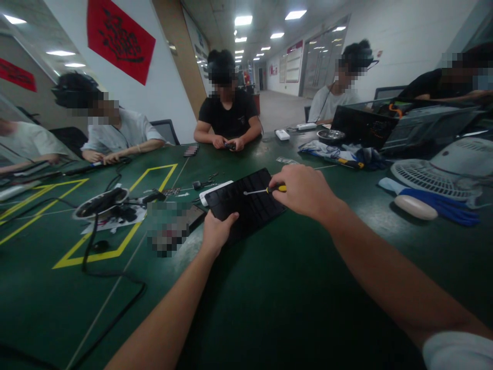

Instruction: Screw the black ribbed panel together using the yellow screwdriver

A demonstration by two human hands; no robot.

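A flat black panel [250,203] lies on the green table [292,288] in front of me. My left hand [216,231] grips its near left corner, thumb on top. My right hand [304,190] is closed round a small screwdriver [265,190] with a yellow and black handle. The metal shaft points left, with its tip over the middle of the panel. A white bar-shaped object [213,190] lies against the panel's far left edge.
Several other people sit round the table, one opposite holding a small device. A head-mounted camera rig with cables [102,203] lies at left inside yellow tape marks. A white fan [442,172], blue cloth [442,205] and open laptops [370,126] are at right.
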